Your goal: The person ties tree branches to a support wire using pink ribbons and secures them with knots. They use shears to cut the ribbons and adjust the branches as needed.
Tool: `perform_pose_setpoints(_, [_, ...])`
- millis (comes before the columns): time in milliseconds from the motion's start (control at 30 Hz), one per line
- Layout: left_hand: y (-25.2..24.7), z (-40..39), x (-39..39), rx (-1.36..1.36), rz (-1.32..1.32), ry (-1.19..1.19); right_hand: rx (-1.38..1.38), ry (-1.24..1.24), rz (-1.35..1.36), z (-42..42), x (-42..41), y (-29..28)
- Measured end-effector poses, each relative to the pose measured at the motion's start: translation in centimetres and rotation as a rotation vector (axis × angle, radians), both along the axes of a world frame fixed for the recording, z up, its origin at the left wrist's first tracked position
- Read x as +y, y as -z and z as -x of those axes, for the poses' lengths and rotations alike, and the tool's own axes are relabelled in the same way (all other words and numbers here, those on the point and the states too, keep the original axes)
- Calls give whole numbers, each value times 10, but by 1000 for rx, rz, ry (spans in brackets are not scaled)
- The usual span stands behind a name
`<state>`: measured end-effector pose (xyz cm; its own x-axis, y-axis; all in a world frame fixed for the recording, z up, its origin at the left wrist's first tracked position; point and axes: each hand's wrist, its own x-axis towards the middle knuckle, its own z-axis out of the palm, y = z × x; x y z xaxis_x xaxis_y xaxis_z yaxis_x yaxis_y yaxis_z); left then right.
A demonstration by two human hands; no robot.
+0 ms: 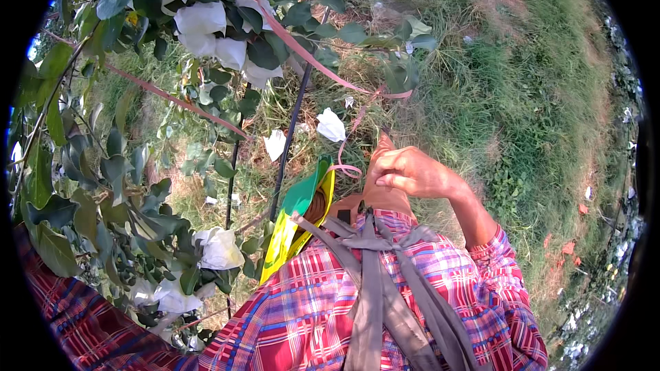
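Note:
My right hand point(407, 170) is in front of my waist, above my leg, with its fingers curled. Its palm side is hidden, so whether it grips anything does not show. My left hand is out of view; its plaid sleeve point(98, 319) runs into the leaves at lower left. A green and yellow bag point(296, 216) hangs at my left side, its mouth gaping over a brown bundle point(317, 208). A loose pink ribbon point(348, 144) curls down between the bag and my right hand. Grey cloth straps point(371, 268) are knotted over my plaid shirt.
Leafy branches point(113, 170) bearing several white bags point(201, 23) fill the left side. A pink ribbon point(294, 44) stretches across the top, past a thin dark pole point(294, 123). White pieces point(331, 124) lie on the grass. A grassy strip point(515, 87) runs along the right.

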<state>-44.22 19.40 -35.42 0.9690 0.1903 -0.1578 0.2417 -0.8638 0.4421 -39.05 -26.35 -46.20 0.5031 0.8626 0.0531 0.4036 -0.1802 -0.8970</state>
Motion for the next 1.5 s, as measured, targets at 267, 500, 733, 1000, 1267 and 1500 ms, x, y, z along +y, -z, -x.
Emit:
perform_pose_setpoints(267, [57, -16, -37, 54, 62, 70, 28, -208, 14, 16, -10, -12])
perform_pose_setpoints(500, [84, -68, -70, 30, 84, 166, 148, -303, -342, 33, -3, 34])
perform_pose_setpoints(733, [66, -117, -93, 43, 32, 165, 1, 167, -306, 14, -6, 16])
perform_pose_setpoints(1000, [52, -138, -100, 22, 20, 173, -392, 601, -30, 19, -23, -33])
perform_pose_setpoints(1267, [53, -135, -88, 26, 10, 157, -442, 730, -34, 29, -23, -32])
perform_pose_setpoints(1500, [47, -139, -78, 10, 13, 158, -150, 555, -186, 24, -11, -21])
